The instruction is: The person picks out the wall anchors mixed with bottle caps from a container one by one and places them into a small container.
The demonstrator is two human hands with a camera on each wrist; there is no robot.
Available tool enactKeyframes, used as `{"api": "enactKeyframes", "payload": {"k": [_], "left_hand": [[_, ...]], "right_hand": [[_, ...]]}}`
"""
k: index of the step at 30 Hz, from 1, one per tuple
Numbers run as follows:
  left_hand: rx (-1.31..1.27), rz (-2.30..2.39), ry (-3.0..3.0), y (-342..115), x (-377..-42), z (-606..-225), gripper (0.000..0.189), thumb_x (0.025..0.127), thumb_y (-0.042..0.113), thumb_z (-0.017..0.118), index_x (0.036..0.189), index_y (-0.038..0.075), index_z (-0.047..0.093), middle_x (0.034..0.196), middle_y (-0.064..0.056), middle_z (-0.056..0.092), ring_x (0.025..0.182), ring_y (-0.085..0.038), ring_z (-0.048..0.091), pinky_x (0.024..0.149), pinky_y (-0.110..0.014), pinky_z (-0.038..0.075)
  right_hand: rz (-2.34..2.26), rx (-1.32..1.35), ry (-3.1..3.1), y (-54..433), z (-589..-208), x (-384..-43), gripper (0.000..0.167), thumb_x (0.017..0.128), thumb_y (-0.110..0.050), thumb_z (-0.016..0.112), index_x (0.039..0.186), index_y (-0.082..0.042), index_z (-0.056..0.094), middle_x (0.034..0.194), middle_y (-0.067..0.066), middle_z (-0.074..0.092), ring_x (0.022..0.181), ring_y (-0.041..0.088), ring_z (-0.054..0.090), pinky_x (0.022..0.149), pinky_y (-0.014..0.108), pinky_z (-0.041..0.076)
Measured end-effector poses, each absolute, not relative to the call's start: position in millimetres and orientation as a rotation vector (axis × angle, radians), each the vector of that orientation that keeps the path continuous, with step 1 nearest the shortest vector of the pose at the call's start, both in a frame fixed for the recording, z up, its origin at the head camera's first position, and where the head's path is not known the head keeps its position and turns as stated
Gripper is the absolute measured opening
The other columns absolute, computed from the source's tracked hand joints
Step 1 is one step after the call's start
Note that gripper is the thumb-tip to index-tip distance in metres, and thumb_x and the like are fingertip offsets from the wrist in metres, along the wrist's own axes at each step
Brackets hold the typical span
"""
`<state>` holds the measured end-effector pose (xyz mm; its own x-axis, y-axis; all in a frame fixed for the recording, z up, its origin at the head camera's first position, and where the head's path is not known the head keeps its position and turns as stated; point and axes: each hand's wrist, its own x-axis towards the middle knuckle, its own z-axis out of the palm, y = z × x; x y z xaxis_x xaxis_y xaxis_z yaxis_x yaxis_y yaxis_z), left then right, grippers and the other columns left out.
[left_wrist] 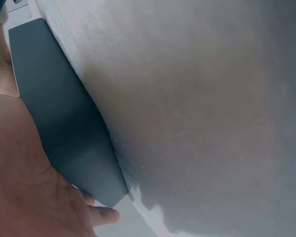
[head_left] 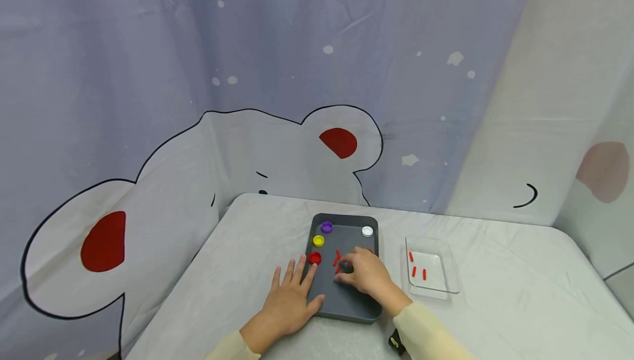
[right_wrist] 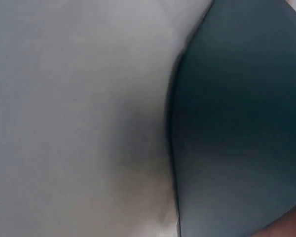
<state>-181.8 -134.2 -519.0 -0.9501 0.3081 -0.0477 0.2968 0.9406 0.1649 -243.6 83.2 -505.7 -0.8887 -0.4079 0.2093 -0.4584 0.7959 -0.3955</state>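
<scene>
In the head view, a dark grey tray (head_left: 346, 310) lies on the white cloth, several small red sticks (head_left: 338, 254) near its middle. My right hand (head_left: 369, 273) is over the tray, thumb and index finger curled around one red stick (head_left: 339, 268) that shows between their tips. Flat with fingers spread, my left hand (head_left: 289, 305) rests at the tray's left edge, fingertips close to a red round cap (head_left: 315, 258). Both wrist views show mostly the tray's side and the cloth; the right fingertips are out of sight there.
Yellow (head_left: 318, 240), purple (head_left: 327, 227) and white caps (head_left: 367, 231) sit inside the tray; an orange one is partly behind my right hand. A clear box (head_left: 436, 266) with 3 red sticks stands right of it. Near my right sleeve lies a black object (head_left: 396, 342).
</scene>
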Motion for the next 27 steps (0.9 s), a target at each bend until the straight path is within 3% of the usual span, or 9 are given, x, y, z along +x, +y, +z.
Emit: {"api": "enactKeyframes", "payload": {"k": [10,27], "left_hand": [[0.486,0.244,3.034,-134.7,-180.5,-518.5,0.074,0.101,0.063,0.041,0.16,0.019,0.034,0.169,-0.013,0.017,0.153,-0.041,0.019,0.117,-0.068,0.011],[0.48,0.235,3.029,-133.7,-180.9,-516.3,0.074,0.101,0.063,0.041,0.16,0.019,0.034,0.169,-0.012,0.017,0.153,-0.04,0.019,0.117,-0.068,0.011]], "right_hand": [[0.488,0.6,-2.923,77.7,-505.7,-243.4,0.038,0.074,-0.042,0.089,0.1,-0.015,0.082,0.089,0.0,0.057,0.079,0.02,0.053,0.074,0.04,0.049],[0.415,0.586,-2.827,74.2,-512.4,-245.2,0.031,0.071,-0.046,0.09,0.086,-0.02,0.081,0.08,-0.004,0.057,0.069,0.018,0.049,0.066,0.038,0.046]]}}
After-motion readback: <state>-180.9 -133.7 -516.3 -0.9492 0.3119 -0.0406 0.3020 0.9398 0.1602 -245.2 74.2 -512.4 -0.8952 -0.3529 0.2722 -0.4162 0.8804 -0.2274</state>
